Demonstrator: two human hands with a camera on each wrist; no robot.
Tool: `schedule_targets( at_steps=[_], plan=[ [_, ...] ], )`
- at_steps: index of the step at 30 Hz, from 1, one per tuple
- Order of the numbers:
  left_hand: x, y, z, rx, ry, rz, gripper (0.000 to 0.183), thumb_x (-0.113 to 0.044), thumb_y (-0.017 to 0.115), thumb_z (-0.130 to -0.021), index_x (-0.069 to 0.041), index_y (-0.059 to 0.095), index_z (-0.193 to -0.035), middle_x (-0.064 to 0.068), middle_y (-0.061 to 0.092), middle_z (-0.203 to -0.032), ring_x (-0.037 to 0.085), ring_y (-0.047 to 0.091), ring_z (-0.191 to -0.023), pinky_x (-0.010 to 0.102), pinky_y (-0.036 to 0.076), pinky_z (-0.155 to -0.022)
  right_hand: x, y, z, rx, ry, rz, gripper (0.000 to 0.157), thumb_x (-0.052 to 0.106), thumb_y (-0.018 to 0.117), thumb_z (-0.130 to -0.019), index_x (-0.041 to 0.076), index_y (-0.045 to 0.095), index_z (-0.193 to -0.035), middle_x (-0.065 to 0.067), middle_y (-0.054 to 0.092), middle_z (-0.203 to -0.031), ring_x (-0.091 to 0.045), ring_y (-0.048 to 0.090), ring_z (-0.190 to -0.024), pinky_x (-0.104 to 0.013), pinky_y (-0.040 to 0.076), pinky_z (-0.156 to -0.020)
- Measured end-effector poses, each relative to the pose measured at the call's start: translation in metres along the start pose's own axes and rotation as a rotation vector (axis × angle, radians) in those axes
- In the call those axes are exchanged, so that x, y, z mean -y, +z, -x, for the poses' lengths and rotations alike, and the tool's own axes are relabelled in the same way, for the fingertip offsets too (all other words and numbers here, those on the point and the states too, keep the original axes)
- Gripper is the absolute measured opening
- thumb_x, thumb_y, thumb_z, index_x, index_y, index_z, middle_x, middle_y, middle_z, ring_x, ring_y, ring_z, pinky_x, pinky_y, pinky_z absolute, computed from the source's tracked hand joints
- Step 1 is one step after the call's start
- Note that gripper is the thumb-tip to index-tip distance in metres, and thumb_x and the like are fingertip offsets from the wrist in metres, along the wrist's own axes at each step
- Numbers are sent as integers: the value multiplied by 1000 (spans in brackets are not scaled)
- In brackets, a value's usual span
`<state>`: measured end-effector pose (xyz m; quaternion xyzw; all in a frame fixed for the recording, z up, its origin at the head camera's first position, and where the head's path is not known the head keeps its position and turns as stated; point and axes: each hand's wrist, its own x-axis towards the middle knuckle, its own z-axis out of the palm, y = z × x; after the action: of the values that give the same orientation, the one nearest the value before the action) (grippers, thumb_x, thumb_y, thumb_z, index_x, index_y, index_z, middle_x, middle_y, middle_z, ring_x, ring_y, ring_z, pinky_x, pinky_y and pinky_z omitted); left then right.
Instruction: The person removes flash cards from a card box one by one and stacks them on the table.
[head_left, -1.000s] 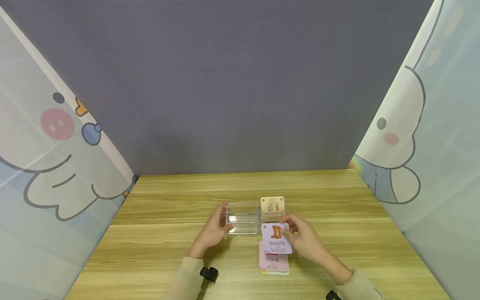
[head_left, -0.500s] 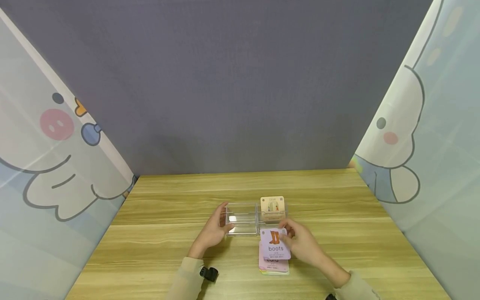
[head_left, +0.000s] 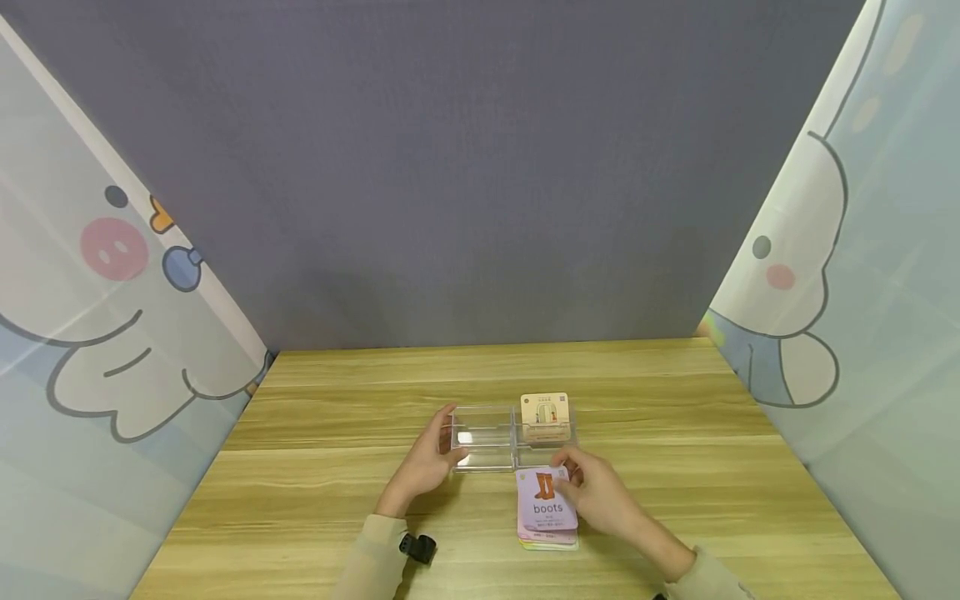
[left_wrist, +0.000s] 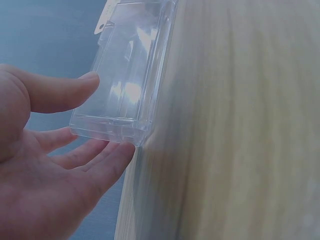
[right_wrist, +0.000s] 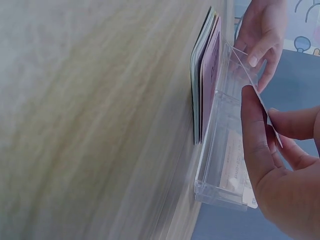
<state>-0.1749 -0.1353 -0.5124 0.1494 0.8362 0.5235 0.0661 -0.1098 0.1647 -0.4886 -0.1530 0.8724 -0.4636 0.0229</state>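
Observation:
My right hand (head_left: 598, 493) pinches a lilac flash card (head_left: 546, 498) printed with orange boots and the word "boots", between thumb and fingers. In the right wrist view this card (right_wrist: 252, 82) is tilted and apart from the stack. Below it on the table lies a stack of cards (head_left: 551, 540), pink on top and mostly covered in the head view. My left hand (head_left: 424, 460) holds the left end of a clear plastic card holder (left_wrist: 122, 75), its thumb in front and its fingers around the end. A cream card (head_left: 545, 412) stands in the holder's right compartment.
The wood-grain table (head_left: 337, 492) extends around the holder on all sides. A dark grey panel (head_left: 480, 183) rises behind it. Cartoon-printed side panels (head_left: 112, 333) flank the table left and right.
My right hand has moved the boots card toward me and slightly left, from near the holder to above the stack, covering the word "card". The left hand and holder stay put.

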Motion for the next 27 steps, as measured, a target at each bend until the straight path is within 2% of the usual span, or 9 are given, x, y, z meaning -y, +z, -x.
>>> schedule_targets(
  at_steps=[6,14,19,27],
  plan=[
    [1,0,-1,-2,6,4,76,-8,67,-98,-2,23,-159,32,37,-152,52,39,-138,64,36,-112,1,0,1,-2,-4,19,23,-6,72,-87,7,65,-105,2,55,-80,-7,52,-66,-21,49,-52],
    [1,0,0,-1,7,-1,76,-7,67,-98,-2,21,-160,30,38,-151,50,40,-138,63,37,-112,3,4,4,-54,-83,232,26,-3,76,-84,12,65,-102,10,52,-82,-3,48,-69,-20,46,-56],
    [2,0,-1,-5,10,-6,76,-6,67,-98,-2,22,-160,31,39,-150,51,41,-137,63,38,-111,1,6,4,-62,-112,344,24,3,80,-82,13,66,-100,11,55,-87,-3,49,-72,-20,46,-59],
    [2,0,-1,-1,4,-4,77,-7,67,-98,-2,21,-160,30,38,-152,50,40,-138,62,37,-112,0,9,4,-69,-123,448,22,9,83,-81,10,70,-99,7,60,-98,-5,53,-80,-22,51,-63]
  ],
)
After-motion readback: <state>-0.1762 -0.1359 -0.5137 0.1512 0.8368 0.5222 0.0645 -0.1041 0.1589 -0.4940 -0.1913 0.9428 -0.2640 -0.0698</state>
